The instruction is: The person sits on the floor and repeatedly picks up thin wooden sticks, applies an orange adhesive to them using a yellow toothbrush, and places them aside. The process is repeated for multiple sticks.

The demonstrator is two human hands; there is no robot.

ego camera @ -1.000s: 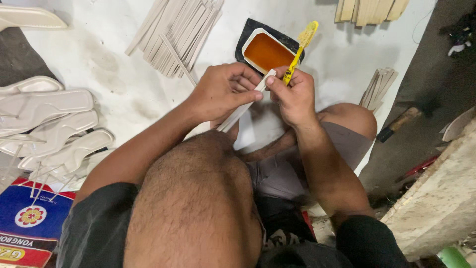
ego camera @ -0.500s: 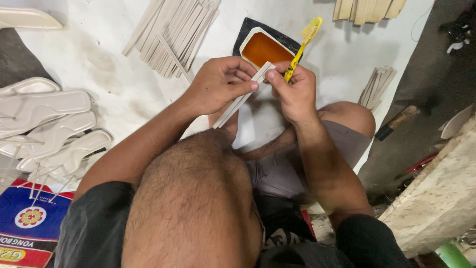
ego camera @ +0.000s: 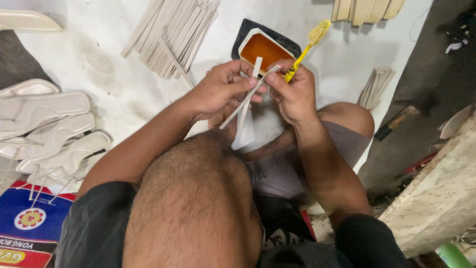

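My left hand (ego camera: 220, 89) and my right hand (ego camera: 293, 93) meet above my raised knee (ego camera: 198, 198). Together they pinch thin white strips (ego camera: 246, 101), which cross in a V between the fingers. A yellow toothbrush (ego camera: 303, 52) is also tucked in my right hand, its bristle head pointing up and away. Just beyond the hands sits a white container of orange glue (ego camera: 261, 47) on a black mat.
A pile of white strips (ego camera: 171, 32) lies on the white sheet at top centre. White shoe insoles (ego camera: 49, 124) are stacked at left above a printed blue bag (ego camera: 29, 228). More strips (ego camera: 374, 87) lie at right, and a stone ledge (ego camera: 441, 198) sits lower right.
The strips, held together as one bundle before, are now spread apart in a V. Both hands stay close together and have hardly shifted.
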